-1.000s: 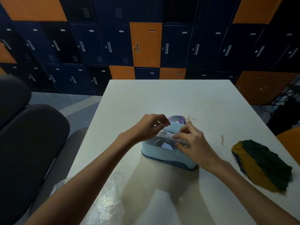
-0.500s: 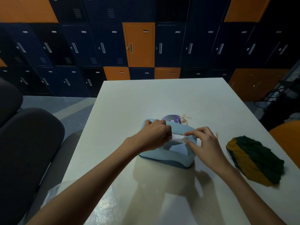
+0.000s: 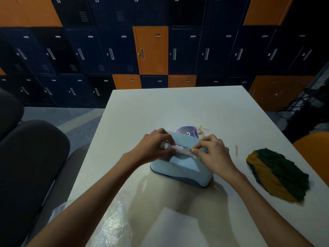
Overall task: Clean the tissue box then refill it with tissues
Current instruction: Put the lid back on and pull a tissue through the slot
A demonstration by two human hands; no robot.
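Note:
A light blue tissue box [image 3: 179, 172] with a darker blue base sits in the middle of the white table [image 3: 178, 107]. Its top has a rectangular opening. Above that opening a white tissue [image 3: 181, 150] is stretched between both hands. My left hand [image 3: 156, 146] pinches the tissue's left end, over the box's far left corner. My right hand [image 3: 212, 152] pinches the right end, over the box's right side. How many tissues lie inside the box is hidden.
A green and yellow cloth [image 3: 277, 173] lies on the table to the right. Behind the box is a purple round pack [image 3: 186, 131]. Crumpled clear plastic [image 3: 114, 227] lies at the near left edge. A dark chair [image 3: 30, 166] stands left; lockers line the back.
Both hands have shifted from the box's far edge to above its opening, and the white tissue is now pulled taut between them. The camera has tilted slightly.

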